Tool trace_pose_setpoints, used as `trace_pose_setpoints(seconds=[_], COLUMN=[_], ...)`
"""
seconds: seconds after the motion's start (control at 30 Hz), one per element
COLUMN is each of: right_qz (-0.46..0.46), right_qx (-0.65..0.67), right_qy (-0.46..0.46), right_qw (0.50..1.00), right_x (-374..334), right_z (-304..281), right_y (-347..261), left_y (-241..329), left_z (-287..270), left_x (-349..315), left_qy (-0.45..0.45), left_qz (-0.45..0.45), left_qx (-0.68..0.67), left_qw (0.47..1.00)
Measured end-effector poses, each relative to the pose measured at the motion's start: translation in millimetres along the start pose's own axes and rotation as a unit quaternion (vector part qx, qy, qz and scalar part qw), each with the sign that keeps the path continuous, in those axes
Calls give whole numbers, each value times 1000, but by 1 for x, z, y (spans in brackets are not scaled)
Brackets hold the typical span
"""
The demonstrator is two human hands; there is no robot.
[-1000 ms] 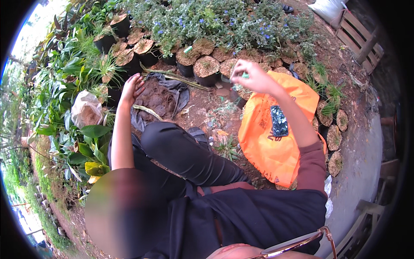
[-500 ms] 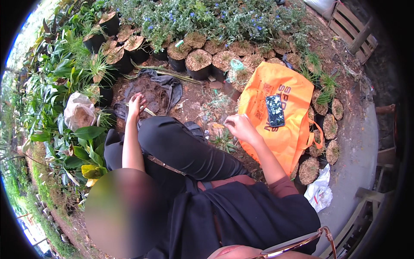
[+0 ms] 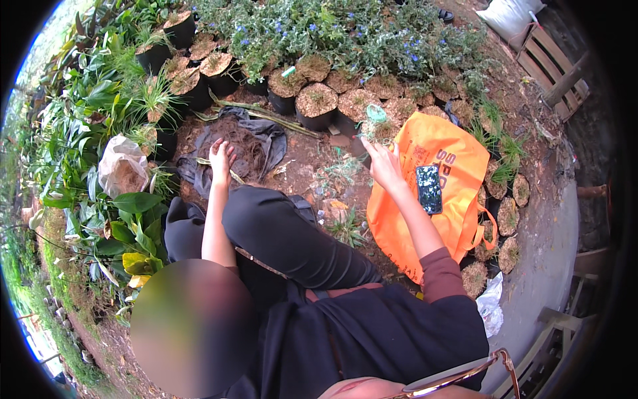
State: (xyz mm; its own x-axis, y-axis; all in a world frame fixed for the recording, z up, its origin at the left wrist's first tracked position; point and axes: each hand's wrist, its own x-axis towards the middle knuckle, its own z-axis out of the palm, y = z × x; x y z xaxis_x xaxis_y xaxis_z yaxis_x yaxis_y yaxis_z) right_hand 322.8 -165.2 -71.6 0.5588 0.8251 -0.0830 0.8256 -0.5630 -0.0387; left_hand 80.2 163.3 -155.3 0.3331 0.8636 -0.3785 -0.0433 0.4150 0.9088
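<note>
My left hand (image 3: pixel 222 159) is raised beyond my bent knee, its fingers loosely curled and apart. Close to it lies a clump of dark brown fibrous material (image 3: pixel 242 149) on a crumpled black plastic sheet (image 3: pixel 273 141). A thin pale strip (image 3: pixel 236 177) shows on both sides of that hand; whether they touch I cannot tell. My right hand (image 3: pixel 385 166) reaches over the left edge of an orange bag (image 3: pixel 399 229), fingers apart and seemingly empty. Just past its fingertips is a pale green tangle of netting or string (image 3: pixel 376 114). A dark phone (image 3: pixel 429 189) rests on the bag.
Black pots (image 3: pixel 315 106) topped with light brown mulch curve around the far side and right. Blue-flowered plants (image 3: pixel 332 40) grow behind them. Leafy plants and a whitish bag (image 3: pixel 124 166) stand at left. A wooden crate (image 3: pixel 551 66) is at the upper right.
My right hand has stretched farther forward, from over the soil to beside the bag's far left edge, and its fingers have spread. My left hand stays near the fibre clump. The view has shifted slightly.
</note>
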Motion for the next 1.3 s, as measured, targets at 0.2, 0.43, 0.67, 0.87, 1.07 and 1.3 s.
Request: trace_pose_setpoints(seconds=[0.2, 0.43, 0.67, 0.87, 1.07, 1.3], right_qz=[-44, -17, 68, 194, 247, 197], right_qx=[28, 409, 360, 263, 334, 602], right_qy=[30, 54, 46, 39, 113, 278], right_qw=[998, 911, 929, 944, 903, 723], right_x=[28, 188, 321, 389, 428, 398], right_z=[-2, 17, 60, 98, 142, 113], right_y=[8, -13, -46, -89, -64, -95], left_y=[-6, -4, 22, 62, 60, 31], left_z=[2, 11, 19, -7, -1, -43], left_x=[5, 13, 28, 29, 0, -34], left_qy=[17, 32, 100, 193, 149, 264], left_qz=[-14, -29, 53, 142, 127, 61], left_qx=[-36, -88, -149, -131, -101, -133], left_qw=[999, 995, 982, 962, 975, 953])
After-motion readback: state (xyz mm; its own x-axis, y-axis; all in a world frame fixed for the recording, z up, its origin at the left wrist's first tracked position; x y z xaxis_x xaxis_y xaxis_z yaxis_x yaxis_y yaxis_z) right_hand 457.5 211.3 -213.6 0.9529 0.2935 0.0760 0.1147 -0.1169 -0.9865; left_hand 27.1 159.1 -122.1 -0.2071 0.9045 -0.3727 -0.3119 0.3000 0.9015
